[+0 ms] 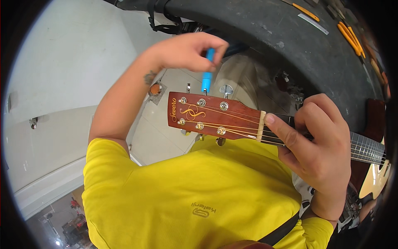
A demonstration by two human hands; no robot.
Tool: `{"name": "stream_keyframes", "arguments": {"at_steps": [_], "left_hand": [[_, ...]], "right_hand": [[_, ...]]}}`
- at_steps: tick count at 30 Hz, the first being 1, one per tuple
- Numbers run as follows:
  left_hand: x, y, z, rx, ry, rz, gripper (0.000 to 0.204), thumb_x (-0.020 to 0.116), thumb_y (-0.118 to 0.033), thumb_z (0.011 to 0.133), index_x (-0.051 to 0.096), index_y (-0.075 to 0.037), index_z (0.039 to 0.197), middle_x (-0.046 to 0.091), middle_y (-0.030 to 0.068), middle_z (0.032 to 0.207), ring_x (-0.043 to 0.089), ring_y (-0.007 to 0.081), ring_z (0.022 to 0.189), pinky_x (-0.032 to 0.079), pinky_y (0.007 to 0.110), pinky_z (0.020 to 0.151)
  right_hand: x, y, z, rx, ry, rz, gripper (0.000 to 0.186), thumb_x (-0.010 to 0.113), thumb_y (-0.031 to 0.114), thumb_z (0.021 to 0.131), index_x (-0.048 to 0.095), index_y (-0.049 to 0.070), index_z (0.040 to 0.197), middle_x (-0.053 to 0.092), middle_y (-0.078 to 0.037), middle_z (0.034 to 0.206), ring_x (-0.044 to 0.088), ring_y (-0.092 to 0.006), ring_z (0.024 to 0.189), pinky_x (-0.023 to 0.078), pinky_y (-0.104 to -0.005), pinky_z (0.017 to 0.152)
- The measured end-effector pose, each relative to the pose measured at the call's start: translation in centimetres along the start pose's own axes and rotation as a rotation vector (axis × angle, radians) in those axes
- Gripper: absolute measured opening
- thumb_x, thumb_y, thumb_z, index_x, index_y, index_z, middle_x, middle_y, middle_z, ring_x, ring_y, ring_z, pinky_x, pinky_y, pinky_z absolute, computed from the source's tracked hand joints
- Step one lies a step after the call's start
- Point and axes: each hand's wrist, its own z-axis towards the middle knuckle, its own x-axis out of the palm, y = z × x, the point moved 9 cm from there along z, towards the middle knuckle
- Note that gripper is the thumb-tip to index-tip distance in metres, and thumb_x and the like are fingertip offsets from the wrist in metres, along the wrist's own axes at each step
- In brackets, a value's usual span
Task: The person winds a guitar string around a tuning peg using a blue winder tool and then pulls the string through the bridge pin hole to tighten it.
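Observation:
My left hand (192, 52) is closed on a blue string winder (207, 80), whose lower end sits on the middle upper tuning peg of a guitar's reddish-brown headstock (240, 114). My right hand (315, 145) grips the guitar neck (362, 147) just beside the pale nut, its index finger lying on the strings and the other fingers bent, partly hidden. Strings run from the silver pegs to the pale guitar body (375, 182) at the right.
A dark, curved worktop (265, 33) spans the upper right, holding an orange knife (306, 12), a metal strip (313, 23) and orange-handled tools (348, 39). Black straps (166, 16) hang at its left. A white surface (70, 50) fills the upper left; tiled floor (166, 157) shows below.

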Motion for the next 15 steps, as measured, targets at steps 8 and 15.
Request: {"name": "stream_keyframes", "arguments": {"at_steps": [8, 15], "left_hand": [[2.3, -1.1, 1.1, 0.024, -0.022, -0.213, 0.021, 0.078, -0.013, 0.094, 0.059, -0.007, 0.101, 0.065, 0.0093, 0.092, 0.052, 0.0049, 0.058, 0.041, 0.02, 0.049], [0.5, -3.2, -0.6, 0.242, 0.162, -0.377, 0.021, 0.079, -0.013, 0.093, 0.06, -0.007, 0.1, 0.064, 0.01, 0.09, 0.057, 0.0091, 0.064, 0.042, 0.022, 0.05]], "right_hand": [[-0.1, 0.0, -0.1, 0.027, 0.004, -0.011, 0.069, 0.078, 0.007, 0.047, 0.083, 0.012, 0.115, 0.043, -0.004, 0.078, 0.054, -0.027, 0.075, 0.047, -0.0381, 0.061], [-0.1, -0.1, 0.2, 0.026, 0.003, -0.002, 0.068, 0.078, 0.006, 0.047, 0.083, 0.013, 0.115, 0.045, -0.004, 0.079, 0.055, -0.0274, 0.075, 0.048, -0.038, 0.061]]}}
